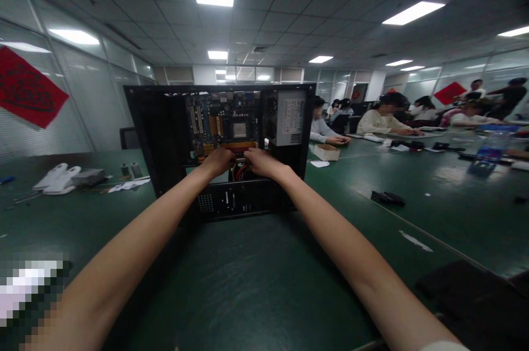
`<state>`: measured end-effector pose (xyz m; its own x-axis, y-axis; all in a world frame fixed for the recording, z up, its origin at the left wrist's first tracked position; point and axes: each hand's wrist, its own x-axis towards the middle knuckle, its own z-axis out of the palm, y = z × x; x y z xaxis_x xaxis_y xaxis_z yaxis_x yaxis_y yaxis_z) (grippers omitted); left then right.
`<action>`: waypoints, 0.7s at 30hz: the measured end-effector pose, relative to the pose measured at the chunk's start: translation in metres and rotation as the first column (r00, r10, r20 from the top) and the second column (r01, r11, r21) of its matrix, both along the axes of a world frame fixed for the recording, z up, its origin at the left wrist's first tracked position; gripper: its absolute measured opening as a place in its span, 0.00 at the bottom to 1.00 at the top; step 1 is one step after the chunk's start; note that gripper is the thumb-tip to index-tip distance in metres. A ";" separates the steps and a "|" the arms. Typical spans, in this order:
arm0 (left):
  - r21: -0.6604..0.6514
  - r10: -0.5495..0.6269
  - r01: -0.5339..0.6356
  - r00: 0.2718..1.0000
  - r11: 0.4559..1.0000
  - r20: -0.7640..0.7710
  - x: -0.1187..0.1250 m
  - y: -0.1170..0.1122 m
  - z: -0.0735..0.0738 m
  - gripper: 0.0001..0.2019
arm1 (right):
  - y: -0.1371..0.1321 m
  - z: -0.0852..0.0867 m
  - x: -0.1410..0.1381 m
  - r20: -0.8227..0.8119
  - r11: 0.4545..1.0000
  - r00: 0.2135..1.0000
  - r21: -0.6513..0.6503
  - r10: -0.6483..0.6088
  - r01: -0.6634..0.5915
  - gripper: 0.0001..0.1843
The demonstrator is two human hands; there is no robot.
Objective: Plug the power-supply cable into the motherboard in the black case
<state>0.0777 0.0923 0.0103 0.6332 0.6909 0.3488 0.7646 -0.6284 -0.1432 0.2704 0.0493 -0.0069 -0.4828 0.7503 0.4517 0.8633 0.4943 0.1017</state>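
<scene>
An open black computer case [154, 136] stands upright on the green table, its inside facing me. Within it are a motherboard [225, 114] and, at the upper right, a silver power supply [289, 119]. My left hand [219, 162] and my right hand [264, 163] both reach to the motherboard's lower edge, fingers curled. Between them runs a narrow red and yellow strip [239, 147], which looks like memory slots. What the fingertips pinch there is hidden. Red and black cables [239, 172] hang just below the hands.
White gloves [61, 179], a grey box [88, 177] and papers [129, 184] lie to the left. At the right are an open cardboard box [326, 152], a black item [387, 198] and a water bottle [491, 144]. Several people sit farther back.
</scene>
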 end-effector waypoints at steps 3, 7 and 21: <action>0.030 0.011 -0.010 1.000 1.000 -0.025 0.000 0.002 -0.001 0.13 | 0.000 0.001 -0.002 0.026 1.000 1.000 0.006 0.014 -0.014 0.10; 0.038 -0.022 0.022 1.000 0.999 -0.004 -0.001 0.003 -0.002 0.12 | 0.003 0.004 -0.006 0.070 0.999 0.997 0.022 0.040 -0.042 0.13; 0.032 0.024 -0.024 1.000 0.999 0.007 0.001 -0.008 -0.001 0.13 | 0.016 0.007 -0.012 0.151 0.998 0.988 0.049 0.019 -0.026 0.16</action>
